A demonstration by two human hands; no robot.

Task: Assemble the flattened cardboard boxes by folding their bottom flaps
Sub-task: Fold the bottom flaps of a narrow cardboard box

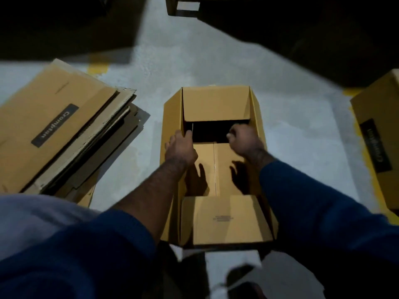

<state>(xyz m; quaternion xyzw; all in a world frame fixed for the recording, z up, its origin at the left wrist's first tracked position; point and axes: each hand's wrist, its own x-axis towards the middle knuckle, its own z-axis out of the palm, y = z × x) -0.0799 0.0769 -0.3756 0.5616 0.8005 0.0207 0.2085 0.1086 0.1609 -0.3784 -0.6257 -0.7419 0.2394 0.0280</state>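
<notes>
Two blue sleeves reach into the open brown cardboard box at the middle of the grey concrete floor. The left hand grips the box's left wall. The right hand is curled and blurred, its hold unclear. A stack of flattened brown cardboard boxes lies by the floor's left edge.

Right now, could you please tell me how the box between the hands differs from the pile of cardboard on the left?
The open box stands expanded, walls up; the flattened stack lies flat on the floor. The open box is one piece; the flattened stack holds several layered sheets. The left hand and right hand are at the open box; nothing touches the flattened stack. Both are brown cardboard.
</notes>
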